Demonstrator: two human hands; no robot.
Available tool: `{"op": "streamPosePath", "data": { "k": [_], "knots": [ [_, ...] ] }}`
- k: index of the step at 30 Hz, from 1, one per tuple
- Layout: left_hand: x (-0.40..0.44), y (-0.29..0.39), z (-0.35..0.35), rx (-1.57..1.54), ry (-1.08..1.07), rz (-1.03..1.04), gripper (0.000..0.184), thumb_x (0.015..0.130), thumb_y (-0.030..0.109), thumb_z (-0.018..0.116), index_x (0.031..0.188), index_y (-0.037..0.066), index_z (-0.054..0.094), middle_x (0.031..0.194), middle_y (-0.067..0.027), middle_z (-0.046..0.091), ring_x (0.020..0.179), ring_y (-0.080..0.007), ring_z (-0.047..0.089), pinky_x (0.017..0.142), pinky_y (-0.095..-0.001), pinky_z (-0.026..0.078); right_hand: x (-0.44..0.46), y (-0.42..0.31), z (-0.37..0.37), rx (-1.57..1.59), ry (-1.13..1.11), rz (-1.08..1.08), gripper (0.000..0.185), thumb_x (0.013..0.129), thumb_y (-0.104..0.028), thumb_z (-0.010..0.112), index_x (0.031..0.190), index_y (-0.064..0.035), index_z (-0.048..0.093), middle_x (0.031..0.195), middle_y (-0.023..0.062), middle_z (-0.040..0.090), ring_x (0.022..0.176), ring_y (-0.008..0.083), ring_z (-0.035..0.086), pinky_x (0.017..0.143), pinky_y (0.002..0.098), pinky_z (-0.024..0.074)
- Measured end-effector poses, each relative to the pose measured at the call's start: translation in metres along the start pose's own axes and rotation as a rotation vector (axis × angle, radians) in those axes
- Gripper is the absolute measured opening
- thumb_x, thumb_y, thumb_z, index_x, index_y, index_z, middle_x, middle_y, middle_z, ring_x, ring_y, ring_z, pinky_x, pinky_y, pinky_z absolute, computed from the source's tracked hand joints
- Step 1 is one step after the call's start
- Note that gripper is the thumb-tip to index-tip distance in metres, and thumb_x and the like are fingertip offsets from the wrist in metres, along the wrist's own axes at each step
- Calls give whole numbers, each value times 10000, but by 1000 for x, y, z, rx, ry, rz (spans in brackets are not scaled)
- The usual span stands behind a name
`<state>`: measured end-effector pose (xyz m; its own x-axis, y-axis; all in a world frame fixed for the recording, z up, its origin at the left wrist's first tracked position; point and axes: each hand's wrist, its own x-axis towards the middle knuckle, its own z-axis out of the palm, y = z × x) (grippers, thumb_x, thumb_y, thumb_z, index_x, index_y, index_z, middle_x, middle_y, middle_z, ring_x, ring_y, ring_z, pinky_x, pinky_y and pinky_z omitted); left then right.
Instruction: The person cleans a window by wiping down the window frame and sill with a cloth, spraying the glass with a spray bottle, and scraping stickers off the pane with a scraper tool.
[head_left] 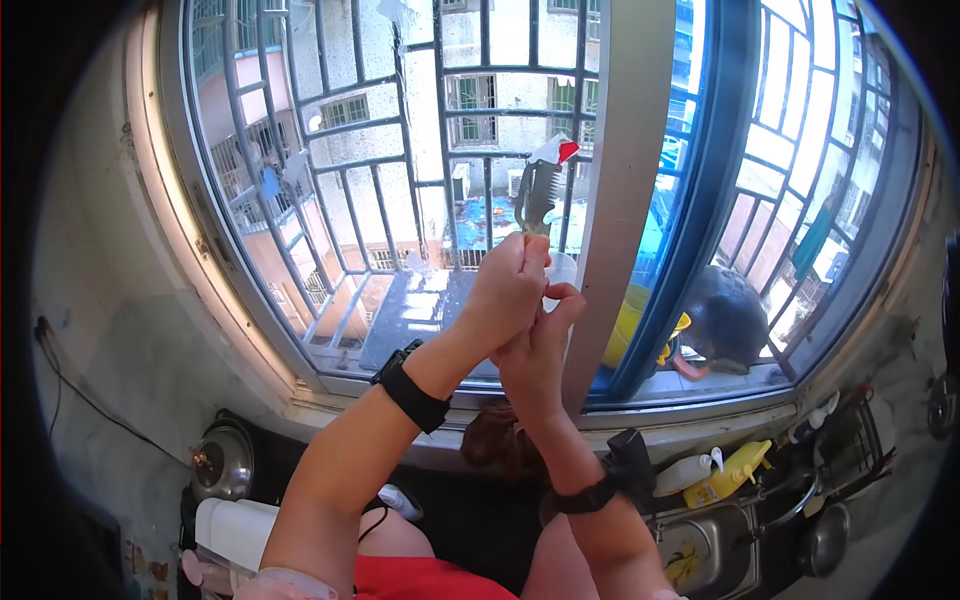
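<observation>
My left hand (505,285) is closed around the lower end of a toothed metal blade (540,192), which points up against the window glass. Just below, my right hand (540,350) is closed against the left one, its fingers bent; the tool's handle is mostly hidden between them. A red and white scrap (562,151) is at the blade's tip, on or very near the pane. Torn whitish scraps (296,165) cling to the glass farther left.
A grey window frame post (625,200) stands right of my hands. Outside are metal bars and a dark rounded basin (725,315). Below the sill are a yellow bottle (728,475), a steel sink (735,530) and a pot lid (222,458).
</observation>
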<state>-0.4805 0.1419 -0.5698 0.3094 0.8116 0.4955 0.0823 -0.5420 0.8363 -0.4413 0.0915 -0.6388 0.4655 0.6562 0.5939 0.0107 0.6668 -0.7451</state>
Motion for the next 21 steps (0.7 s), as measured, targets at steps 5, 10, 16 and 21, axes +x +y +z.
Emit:
{"op": "streamPosePath", "data": {
  "k": [5, 10, 16, 21],
  "knots": [
    [-18, 3, 2, -158, -19, -183, 333, 1009, 286, 453, 847, 14, 556, 680, -25, 528, 586, -106, 505, 525, -269, 414, -4, 1, -7, -35, -80, -80, 573, 985, -92, 469, 1440, -44, 125, 1255, 259, 504, 1057, 291, 601, 816, 331, 496],
    [-8, -1, -5, 34, 26, -31, 320, 996, 260, 457, 850, -10, 551, 729, -90, 565, 649, -155, 531, 583, -313, 432, 2, -17, -1, -211, -112, -114, 649, 975, -81, 455, 1522, -96, 106, 1340, 277, 503, 1113, 411, 602, 882, 400, 490],
    [-3, 4, -3, 98, 22, -2, 359, 994, 278, 443, 897, -46, 563, 792, -220, 614, 717, -338, 594, 657, -414, 458, 7, -9, -4, -258, -109, -38, 693, 952, -102, 491, 1539, -114, 123, 1346, 267, 507, 1089, 423, 610, 857, 413, 501],
    [-7, -14, 8, 177, 116, 92, 359, 998, 281, 448, 882, -45, 544, 787, -234, 602, 720, -350, 583, 658, -401, 456, 8, -4, -1, -358, -27, -282, 704, 944, -109, 482, 1543, -134, 114, 1237, 292, 574, 1060, 450, 612, 833, 428, 503]
  ]
}}
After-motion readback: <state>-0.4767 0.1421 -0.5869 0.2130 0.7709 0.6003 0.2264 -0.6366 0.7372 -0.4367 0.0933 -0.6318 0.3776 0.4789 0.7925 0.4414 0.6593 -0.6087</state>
